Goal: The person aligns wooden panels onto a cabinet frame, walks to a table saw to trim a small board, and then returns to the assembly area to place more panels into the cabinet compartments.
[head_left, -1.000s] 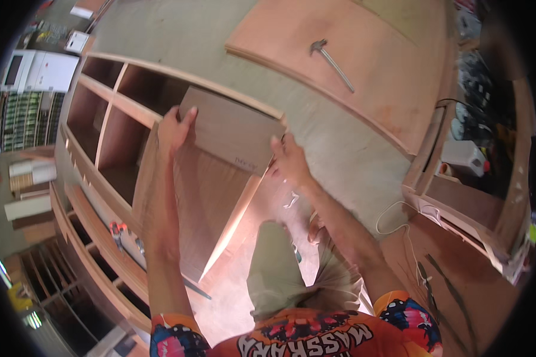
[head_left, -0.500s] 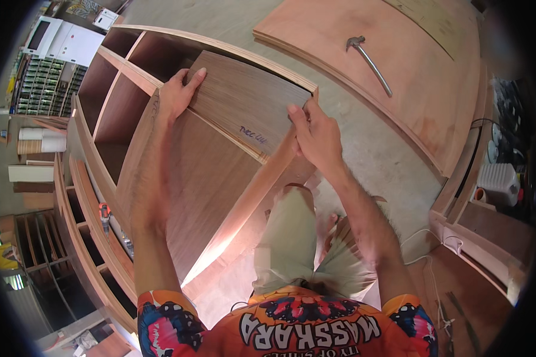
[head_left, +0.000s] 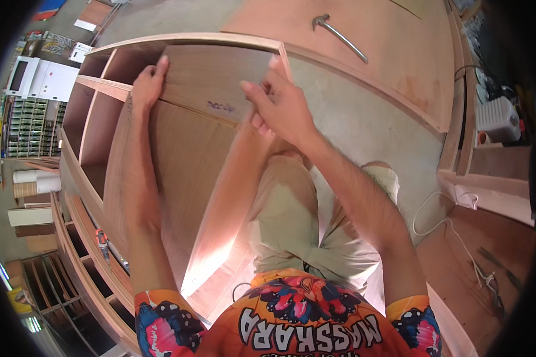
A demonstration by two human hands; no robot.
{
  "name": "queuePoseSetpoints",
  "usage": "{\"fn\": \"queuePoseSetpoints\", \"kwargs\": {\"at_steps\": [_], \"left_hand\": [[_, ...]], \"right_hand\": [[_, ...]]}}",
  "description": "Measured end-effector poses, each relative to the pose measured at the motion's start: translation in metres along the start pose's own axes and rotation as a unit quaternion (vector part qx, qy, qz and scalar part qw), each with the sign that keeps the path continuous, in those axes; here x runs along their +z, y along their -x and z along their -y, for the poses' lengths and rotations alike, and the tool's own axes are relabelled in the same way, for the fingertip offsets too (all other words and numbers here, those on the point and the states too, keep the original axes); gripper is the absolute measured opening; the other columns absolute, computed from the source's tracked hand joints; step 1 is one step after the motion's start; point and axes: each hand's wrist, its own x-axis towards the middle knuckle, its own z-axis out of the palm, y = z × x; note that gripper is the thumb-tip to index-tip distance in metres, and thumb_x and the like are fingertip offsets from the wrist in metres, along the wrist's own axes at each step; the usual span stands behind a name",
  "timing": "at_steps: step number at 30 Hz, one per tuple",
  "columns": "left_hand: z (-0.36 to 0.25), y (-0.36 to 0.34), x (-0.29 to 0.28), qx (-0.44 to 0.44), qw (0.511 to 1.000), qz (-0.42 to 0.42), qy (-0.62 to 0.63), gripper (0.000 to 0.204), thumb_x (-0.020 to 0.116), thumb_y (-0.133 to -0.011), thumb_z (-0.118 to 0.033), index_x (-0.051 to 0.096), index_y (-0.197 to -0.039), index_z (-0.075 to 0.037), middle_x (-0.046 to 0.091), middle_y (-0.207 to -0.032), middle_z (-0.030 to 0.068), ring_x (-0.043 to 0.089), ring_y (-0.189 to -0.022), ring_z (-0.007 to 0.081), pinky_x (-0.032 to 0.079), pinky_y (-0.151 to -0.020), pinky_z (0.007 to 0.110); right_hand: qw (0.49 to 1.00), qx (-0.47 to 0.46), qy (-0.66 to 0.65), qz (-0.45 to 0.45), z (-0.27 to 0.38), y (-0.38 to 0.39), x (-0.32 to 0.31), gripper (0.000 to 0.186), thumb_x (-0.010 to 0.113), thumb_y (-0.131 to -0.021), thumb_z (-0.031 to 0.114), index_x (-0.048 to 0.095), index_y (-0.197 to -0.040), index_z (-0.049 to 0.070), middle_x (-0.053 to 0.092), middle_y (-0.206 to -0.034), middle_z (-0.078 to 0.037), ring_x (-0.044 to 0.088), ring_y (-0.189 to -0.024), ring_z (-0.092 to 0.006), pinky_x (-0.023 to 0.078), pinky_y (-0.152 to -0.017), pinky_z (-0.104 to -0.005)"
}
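A brown wood-grain drawer front (head_left: 205,71) with handwriting on its face lies across an upper opening of a wooden cabinet (head_left: 122,44). My left hand (head_left: 147,86) is closed at its left end, thumb along the edge, the other fingers partly hidden. Over the right end is my right hand (head_left: 280,107), slightly blurred, its thumb and forefinger apart and the other fingers curled; nothing shows in it. Below the drawer front, a larger wood-grain panel (head_left: 184,160) covers the cabinet beside my left forearm.
A claw hammer (head_left: 342,38) rests on a large plywood sheet (head_left: 393,77) at the far right. Open compartments (head_left: 98,128) are at the cabinet's left. An orange drill (head_left: 102,241) lies on another wooden frame at left. A white cable (head_left: 438,223) trails at right.
The drawer front's upper edge now sits closer along the cabinet's top rail. My right hand has loosened from its corner and shifted left. The whole view has shifted.
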Motion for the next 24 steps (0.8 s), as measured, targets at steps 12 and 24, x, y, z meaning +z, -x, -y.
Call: {"fn": "queuePoseSetpoints", "kwargs": {"at_steps": [12, 24], "left_hand": [[-0.008, 0.007, -0.006, 0.017, 0.998, -0.014, 0.057, 0.080, 0.059, -0.097, -0.072, 0.075, -0.131, -0.001, 0.076, -0.126, 0.0210, 0.070, -0.123, 0.0320, 0.048, -0.108, 0.039], [-0.007, 0.008, -0.009, 0.020, 0.998, -0.054, 0.022, 0.077, 0.055, -0.096, -0.075, 0.080, -0.122, -0.007, 0.078, -0.120, 0.0211, 0.070, -0.122, 0.0392, 0.051, -0.109, 0.046]], "right_hand": [[0.997, 0.008, -0.072, 0.036, -0.015, -0.008, 0.001, 0.043, 0.070, -0.104, 0.047, 0.062, -0.094, 0.006, 0.072, -0.071, -0.007, 0.067, -0.054, -0.0125, 0.048, -0.046, -0.0243], [0.998, -0.053, -0.026, 0.029, -0.024, 0.004, 0.021, 0.043, 0.069, -0.106, 0.047, 0.064, -0.097, 0.005, 0.071, -0.069, -0.005, 0.068, -0.056, -0.0122, 0.049, -0.050, -0.0237]]}}
